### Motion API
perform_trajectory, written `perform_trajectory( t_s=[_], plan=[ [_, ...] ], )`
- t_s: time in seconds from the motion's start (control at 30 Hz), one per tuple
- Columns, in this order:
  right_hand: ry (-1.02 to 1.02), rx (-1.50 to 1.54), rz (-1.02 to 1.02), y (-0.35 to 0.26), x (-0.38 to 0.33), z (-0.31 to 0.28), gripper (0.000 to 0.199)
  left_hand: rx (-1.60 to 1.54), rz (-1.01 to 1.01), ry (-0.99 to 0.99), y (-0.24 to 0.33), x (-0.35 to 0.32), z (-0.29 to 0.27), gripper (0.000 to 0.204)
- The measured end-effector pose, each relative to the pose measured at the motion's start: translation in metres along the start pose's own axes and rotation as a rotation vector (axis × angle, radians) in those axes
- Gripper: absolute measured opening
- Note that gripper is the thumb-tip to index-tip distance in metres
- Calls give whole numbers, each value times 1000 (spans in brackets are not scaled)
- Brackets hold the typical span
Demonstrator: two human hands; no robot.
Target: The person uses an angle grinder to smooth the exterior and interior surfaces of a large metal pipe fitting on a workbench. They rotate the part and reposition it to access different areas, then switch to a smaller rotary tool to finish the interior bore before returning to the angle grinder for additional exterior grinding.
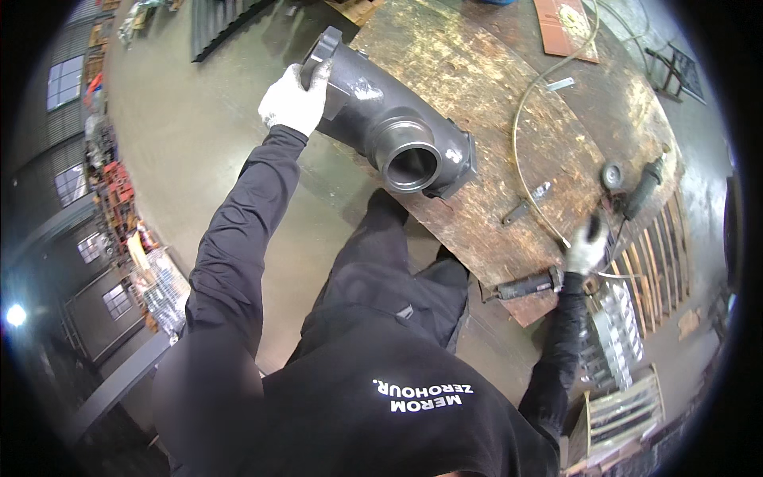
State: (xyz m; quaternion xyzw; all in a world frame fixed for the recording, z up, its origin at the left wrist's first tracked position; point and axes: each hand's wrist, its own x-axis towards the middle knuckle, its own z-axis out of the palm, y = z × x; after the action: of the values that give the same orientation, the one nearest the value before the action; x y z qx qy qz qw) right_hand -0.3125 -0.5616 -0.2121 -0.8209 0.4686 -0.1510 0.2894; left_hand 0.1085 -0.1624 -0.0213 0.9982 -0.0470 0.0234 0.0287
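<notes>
A dark grey metal pipe tee (373, 103) lies at the left edge of the worn tabletop, partly jutting past it. Its round open branch faces me. My left hand (296, 97), in a white glove, has its fingers wrapped over the flange at the tee's far left end. At the right side of the table is my gloved right hand (586, 246), smeared by motion, beside a thin hose and dark cords. Something dark shows at its fingers, but I cannot make out whether it is held. Close to that wrist lies a black, slim power tool (523, 285).
The brown, scuffed table (477, 87) carries a grinder (645, 188), a small disc (611, 176) and a flat metal bar (526, 203). A pale hose (515, 135) curves across it. Wooden slats (656, 262) and metal parts (612, 334) stand at the right.
</notes>
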Motion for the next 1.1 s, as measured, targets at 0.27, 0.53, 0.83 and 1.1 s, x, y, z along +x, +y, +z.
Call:
perform_trajectory(
  t_s=[0.27,0.53,0.83,1.1],
  plan=[
    [-795,177,-77,-324,-151,41,54,-228,137,-222,-20,7,-4,52],
    [267,259,-90,-448,-168,-83,22,-1743,463,-296,-68,-14,-161,35],
    [-294,1121,-577,-464,-176,-160,19,-1735,1109,-898,-48,6,-225,16],
    [-256,1196,-519,-372,-208,-173,18,-1525,1131,-697,-2,-51,-227,11]
  ],
)
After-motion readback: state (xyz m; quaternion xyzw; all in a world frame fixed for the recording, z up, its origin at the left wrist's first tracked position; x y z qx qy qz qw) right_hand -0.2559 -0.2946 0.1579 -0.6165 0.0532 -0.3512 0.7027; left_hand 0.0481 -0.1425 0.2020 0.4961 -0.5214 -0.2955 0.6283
